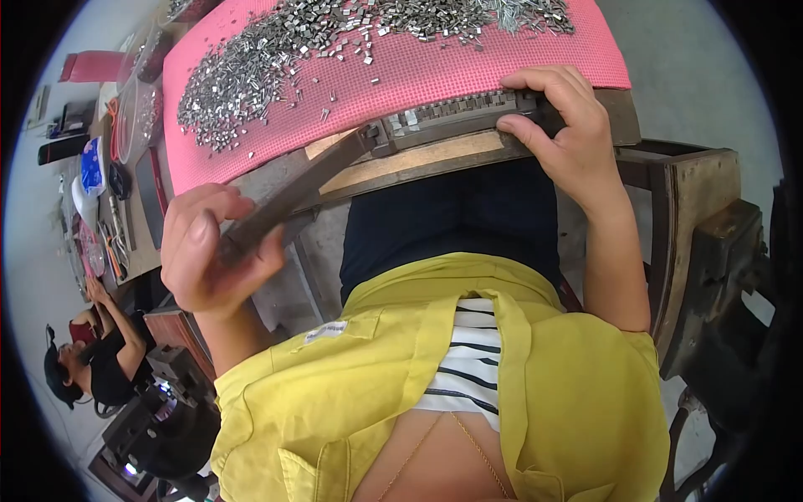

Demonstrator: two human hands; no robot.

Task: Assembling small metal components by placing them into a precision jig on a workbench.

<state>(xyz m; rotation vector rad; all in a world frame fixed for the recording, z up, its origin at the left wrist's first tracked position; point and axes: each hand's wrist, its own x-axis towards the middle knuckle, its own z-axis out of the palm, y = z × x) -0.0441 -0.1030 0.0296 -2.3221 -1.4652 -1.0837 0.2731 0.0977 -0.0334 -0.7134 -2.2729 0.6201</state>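
A long dark metal jig (452,121) lies along the near edge of the bench, with a row of small shiny metal pieces (477,104) set in it. Hinged at its left end is a dark metal bar (314,171), swung out toward me and to the left. My left hand (219,243) is closed round the free end of that bar. At the jig's other end my right hand (573,130) grips it, thumb on the near side and fingers on the far side. What lies under the right palm is hidden.
A pink textured mat (335,92) covers the bench, heaped with loose small metal parts (251,79). Clear plastic tubs (142,117) and tools stand at the left. A co-worker (92,360) sits beyond them. A dark machine (719,276) stands close on my right.
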